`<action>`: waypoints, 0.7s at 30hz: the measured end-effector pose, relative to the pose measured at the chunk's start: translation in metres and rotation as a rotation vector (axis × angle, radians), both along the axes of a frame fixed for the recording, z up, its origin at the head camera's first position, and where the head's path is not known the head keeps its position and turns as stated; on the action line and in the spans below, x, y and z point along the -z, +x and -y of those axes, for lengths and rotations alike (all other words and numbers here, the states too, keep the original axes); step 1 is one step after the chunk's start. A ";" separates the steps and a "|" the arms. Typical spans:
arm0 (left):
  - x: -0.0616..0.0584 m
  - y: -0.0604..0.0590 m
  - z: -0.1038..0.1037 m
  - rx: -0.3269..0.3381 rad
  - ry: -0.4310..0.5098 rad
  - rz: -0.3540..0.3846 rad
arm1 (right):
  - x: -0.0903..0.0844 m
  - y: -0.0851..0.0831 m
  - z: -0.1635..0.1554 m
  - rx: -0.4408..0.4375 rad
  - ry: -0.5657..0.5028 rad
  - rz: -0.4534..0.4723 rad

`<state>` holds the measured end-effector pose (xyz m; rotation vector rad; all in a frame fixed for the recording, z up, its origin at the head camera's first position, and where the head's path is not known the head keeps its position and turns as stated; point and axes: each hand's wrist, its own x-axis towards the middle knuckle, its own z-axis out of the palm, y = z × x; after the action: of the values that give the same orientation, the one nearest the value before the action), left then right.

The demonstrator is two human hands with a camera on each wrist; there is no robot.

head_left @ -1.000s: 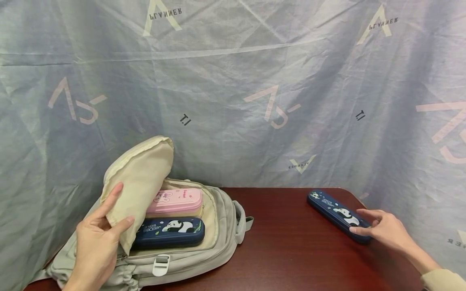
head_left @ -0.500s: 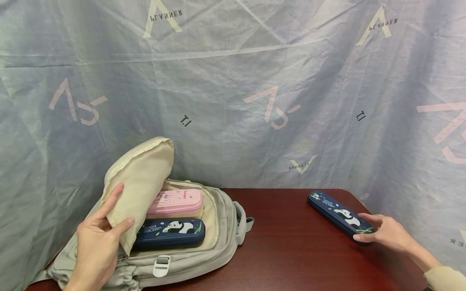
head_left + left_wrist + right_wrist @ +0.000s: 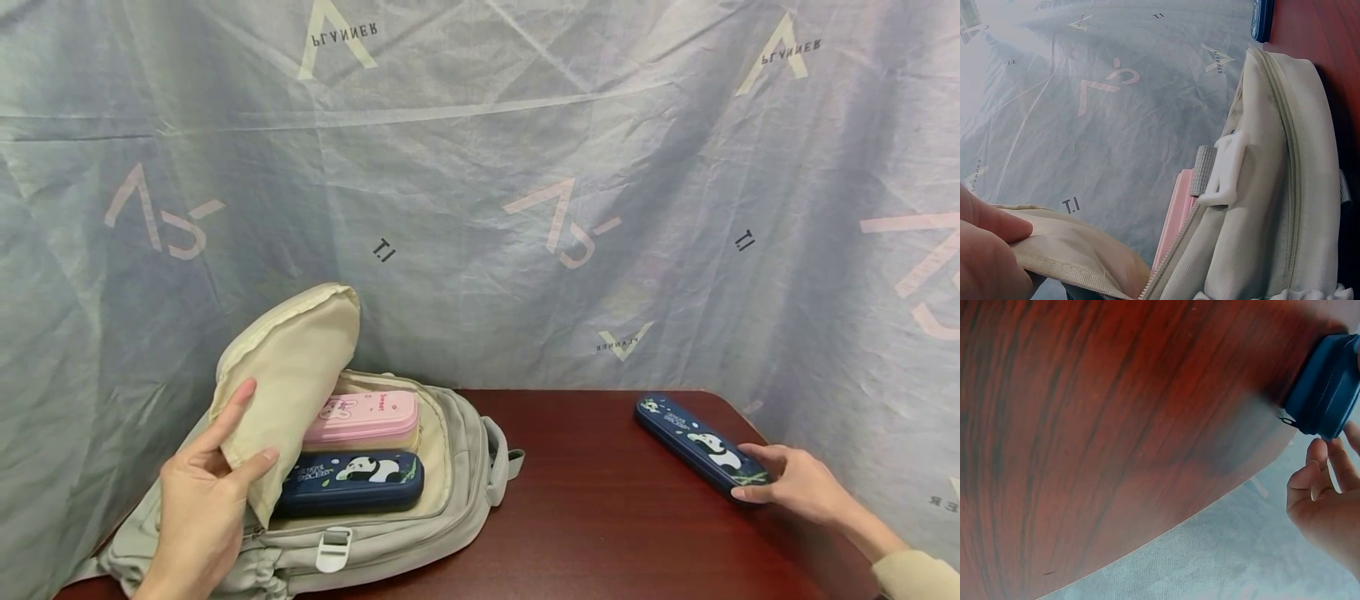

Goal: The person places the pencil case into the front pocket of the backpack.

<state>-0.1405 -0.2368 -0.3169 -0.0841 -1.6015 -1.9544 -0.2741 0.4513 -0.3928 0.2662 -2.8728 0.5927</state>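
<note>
My left hand (image 3: 202, 492) pinches the raised cream flap (image 3: 296, 383) of a light grey backpack (image 3: 405, 546) between thumb and fingers. Inside the bag's opening lie a pink pencil case (image 3: 375, 414) with a bunny print and, nearer me, a navy panda pencil case (image 3: 356, 482); the flap covers their left ends. On the table's right side, a second navy panda pencil case (image 3: 693, 442) lies slantwise. My right hand (image 3: 806, 483) grips its near end, thumb on one side and fingers on the other. The right wrist view shows its zipped end (image 3: 1325, 387) just above the fingertips.
The dark red table (image 3: 585, 508) stretches between the backpack and the second navy case. Grey printed cloth (image 3: 480, 167) hangs behind and along both sides. A white buckle (image 3: 333, 550) sits on the bag's near side, and a carry loop (image 3: 495, 458) sticks out at its right end.
My right hand has slid a little toward the near end of the navy case and now grips it there. The case has hardly moved. My left hand keeps holding the flap.
</note>
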 end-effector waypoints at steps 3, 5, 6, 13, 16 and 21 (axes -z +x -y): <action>0.000 0.000 0.000 0.000 0.000 0.003 | 0.001 0.001 0.001 -0.011 0.005 -0.007; 0.000 0.000 0.000 -0.001 0.001 0.004 | 0.001 0.002 0.003 -0.019 0.003 -0.007; 0.000 0.000 0.000 -0.002 0.001 0.006 | 0.001 0.003 0.005 -0.023 -0.002 -0.007; 0.000 -0.001 0.000 -0.004 0.007 0.009 | -0.001 0.008 0.016 -0.063 -0.025 -0.004; 0.000 -0.001 0.000 -0.004 0.008 0.007 | 0.001 0.008 0.018 -0.077 -0.055 0.000; 0.000 -0.001 -0.001 -0.014 0.008 0.008 | 0.006 0.008 0.018 -0.109 -0.138 0.013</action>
<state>-0.1411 -0.2361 -0.3164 -0.0620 -1.5951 -1.9527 -0.2659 0.4336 -0.3986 0.3999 -2.8271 0.8109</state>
